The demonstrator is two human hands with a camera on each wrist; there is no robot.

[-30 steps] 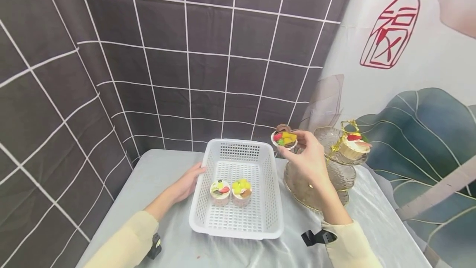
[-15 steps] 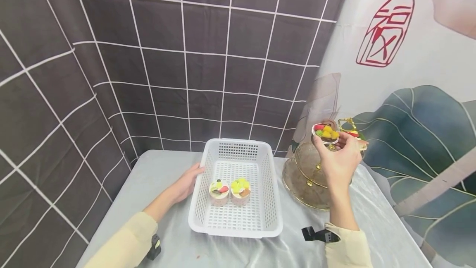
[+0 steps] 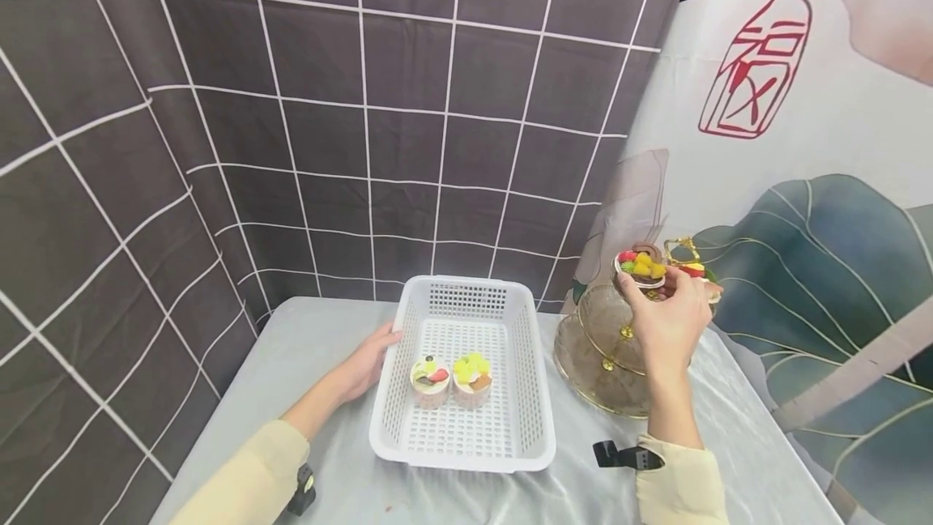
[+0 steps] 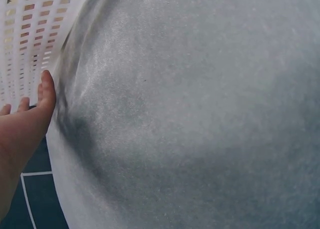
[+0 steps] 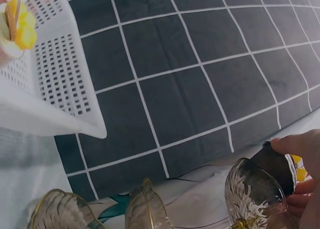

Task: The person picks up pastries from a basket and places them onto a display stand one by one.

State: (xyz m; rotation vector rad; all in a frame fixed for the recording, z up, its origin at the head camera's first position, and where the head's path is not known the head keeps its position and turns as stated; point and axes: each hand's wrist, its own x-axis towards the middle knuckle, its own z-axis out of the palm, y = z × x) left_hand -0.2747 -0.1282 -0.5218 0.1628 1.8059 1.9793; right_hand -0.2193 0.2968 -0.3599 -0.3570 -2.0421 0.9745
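My right hand (image 3: 666, 322) pinches a cupcake (image 3: 641, 266) in a dark cup, topped with yellow, red and green fruit and a chocolate piece. It is at the top tier of a clear, gold-trimmed tiered stand (image 3: 590, 355); in the right wrist view the dark cup (image 5: 275, 166) overlaps the tier's glass plate. Whether it rests there cannot be told. Behind the hand, another cupcake (image 3: 713, 290) is partly hidden. My left hand (image 3: 368, 363) touches the left side of a white plastic basket (image 3: 541, 395) with fairly straight fingers, seen also in the left wrist view.
Two fruit-topped cupcakes in pale cups, one with a strawberry (image 3: 430, 383) and one with yellow fruit (image 3: 472, 383), stand side by side in the basket. A grey cloth covers the table (image 3: 321, 460). A dark grid curtain (image 3: 408, 144) hangs behind.
My right hand has carried the dark cupcake rightwards from beside the basket to the stand's top tier, then has nearly stopped. The left hand stays at the basket.
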